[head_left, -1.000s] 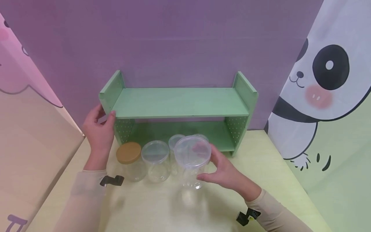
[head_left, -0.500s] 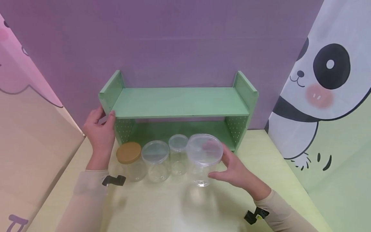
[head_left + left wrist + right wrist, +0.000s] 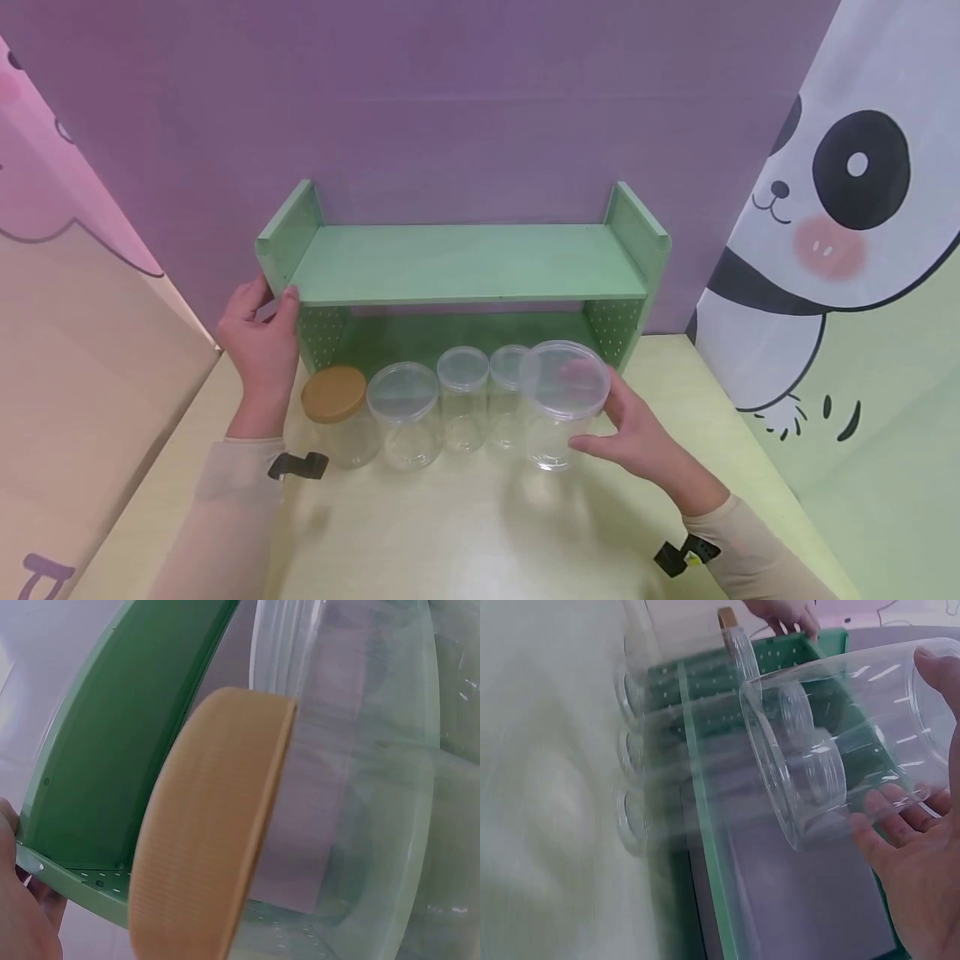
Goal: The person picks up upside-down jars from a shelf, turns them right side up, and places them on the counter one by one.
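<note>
My right hand (image 3: 633,429) grips a clear jar (image 3: 555,437) with a translucent lid around its side. In the right wrist view the thumb and fingers wrap this jar (image 3: 825,742), which is held above the table. My left hand (image 3: 261,342) holds the left side panel of a green two-tier shelf (image 3: 472,262), thumb at its front edge. Before the shelf stand a jar with a tan lid (image 3: 333,396), a wide clear-lidded jar (image 3: 403,400) and two narrow clear jars, the left one (image 3: 462,371) and the right one (image 3: 508,367). The tan lid (image 3: 210,825) looms large in the left wrist view.
The shelf stands on a pale wooden table (image 3: 420,533) against a purple back wall (image 3: 480,108). On the right is a panel with a panda drawing (image 3: 832,217), on the left a pink and beige panel (image 3: 90,333).
My right hand has carried the jar rightward past the two narrow jars, which now show beside it. My left hand stays at the shelf's side.
</note>
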### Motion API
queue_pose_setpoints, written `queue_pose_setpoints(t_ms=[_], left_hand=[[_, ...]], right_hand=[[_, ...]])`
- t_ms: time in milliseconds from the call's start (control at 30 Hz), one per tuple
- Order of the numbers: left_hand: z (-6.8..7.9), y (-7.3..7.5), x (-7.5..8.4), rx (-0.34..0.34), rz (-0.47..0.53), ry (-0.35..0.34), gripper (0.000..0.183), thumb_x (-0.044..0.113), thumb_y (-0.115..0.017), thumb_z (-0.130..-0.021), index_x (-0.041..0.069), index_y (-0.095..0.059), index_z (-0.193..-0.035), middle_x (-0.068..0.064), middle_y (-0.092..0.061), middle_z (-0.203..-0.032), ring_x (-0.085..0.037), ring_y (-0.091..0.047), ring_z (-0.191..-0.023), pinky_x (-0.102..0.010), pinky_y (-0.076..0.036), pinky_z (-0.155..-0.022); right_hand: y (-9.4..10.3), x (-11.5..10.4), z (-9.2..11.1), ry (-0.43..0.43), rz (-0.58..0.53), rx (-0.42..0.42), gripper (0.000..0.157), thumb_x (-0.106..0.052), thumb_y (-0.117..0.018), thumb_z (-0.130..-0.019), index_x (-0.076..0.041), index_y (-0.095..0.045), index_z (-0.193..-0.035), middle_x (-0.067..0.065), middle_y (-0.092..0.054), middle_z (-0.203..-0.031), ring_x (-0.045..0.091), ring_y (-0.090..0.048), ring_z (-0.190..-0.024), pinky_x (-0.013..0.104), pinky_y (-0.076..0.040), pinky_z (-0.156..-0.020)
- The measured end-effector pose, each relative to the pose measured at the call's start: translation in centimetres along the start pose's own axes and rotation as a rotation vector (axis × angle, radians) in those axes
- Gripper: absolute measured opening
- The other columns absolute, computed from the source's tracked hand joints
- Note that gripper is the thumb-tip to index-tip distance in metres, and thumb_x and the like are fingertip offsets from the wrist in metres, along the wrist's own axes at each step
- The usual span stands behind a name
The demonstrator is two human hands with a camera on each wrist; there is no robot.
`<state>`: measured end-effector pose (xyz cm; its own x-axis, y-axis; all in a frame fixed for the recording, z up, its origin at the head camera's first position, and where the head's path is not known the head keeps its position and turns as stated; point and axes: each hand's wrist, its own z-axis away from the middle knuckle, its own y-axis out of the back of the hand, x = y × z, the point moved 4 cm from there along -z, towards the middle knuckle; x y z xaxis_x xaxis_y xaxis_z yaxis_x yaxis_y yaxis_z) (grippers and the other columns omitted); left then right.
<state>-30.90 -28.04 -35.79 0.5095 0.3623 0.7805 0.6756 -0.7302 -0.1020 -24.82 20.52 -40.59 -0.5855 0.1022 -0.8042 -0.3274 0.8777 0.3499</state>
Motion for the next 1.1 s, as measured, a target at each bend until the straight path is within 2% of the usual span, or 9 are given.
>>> queue_pose_setpoints(t_ms=[267,467,600,900,1100], left_hand=[[0.2,-0.1,1.0,0.006,-0.003,0.014,0.038,-0.003,-0.073,-0.098,0.009,-0.079,-0.133,0.017,-0.067,-0.100,-0.007,-0.067,-0.101,-0.013,-0.061,-0.084],[0.8,0.0,3.1,0.006,0.018,0.025,0.037,-0.004,-0.071,-0.097,0.005,-0.078,-0.133,0.016,-0.067,-0.099,-0.006,-0.066,-0.101,-0.014,-0.061,-0.085],[1.0,0.0,3.6,0.005,0.013,0.030,0.036,-0.004,-0.070,-0.098,0.003,-0.079,-0.132,0.016,-0.066,-0.098,-0.006,-0.065,-0.100,-0.013,-0.061,-0.086],[1.0,-0.1,3.3,0.010,0.020,0.029,0.036,-0.004,-0.070,-0.098,0.002,-0.078,-0.132,0.015,-0.067,-0.099,-0.005,-0.066,-0.100,-0.013,-0.061,-0.086],[0.5,-0.2,1.5,0.014,-0.005,0.024,0.037,-0.003,-0.071,-0.098,0.006,-0.079,-0.133,0.017,-0.066,-0.101,-0.006,-0.066,-0.102,-0.014,-0.061,-0.087]], right_hand=[[1.9,1.2,0.8,-0.050,0.079,0.090,0.096,0.013,-0.087,-0.082,-0.004,-0.042,-0.165,0.002,-0.060,-0.152,0.011,-0.057,-0.135,0.020,-0.047,-0.112],[2.6,2.5,1.1,-0.107,0.130,0.169,0.094,0.008,-0.090,-0.084,-0.006,-0.044,-0.164,0.008,-0.059,-0.152,0.005,-0.053,-0.142,0.018,-0.044,-0.114],[2.7,3.7,1.2,-0.145,0.139,0.226,0.093,0.006,-0.091,-0.085,-0.007,-0.044,-0.164,0.010,-0.058,-0.153,0.004,-0.052,-0.144,0.018,-0.041,-0.117],[1.9,6.5,1.9,-0.233,0.131,0.287,0.093,0.002,-0.092,-0.085,-0.002,-0.041,-0.163,0.010,-0.056,-0.155,0.009,-0.054,-0.142,0.020,-0.042,-0.117],[1.0,7.9,2.3,-0.240,0.117,0.288,0.093,0.003,-0.091,-0.086,-0.002,-0.040,-0.163,0.010,-0.056,-0.155,0.015,-0.055,-0.141,0.035,-0.043,-0.120]])
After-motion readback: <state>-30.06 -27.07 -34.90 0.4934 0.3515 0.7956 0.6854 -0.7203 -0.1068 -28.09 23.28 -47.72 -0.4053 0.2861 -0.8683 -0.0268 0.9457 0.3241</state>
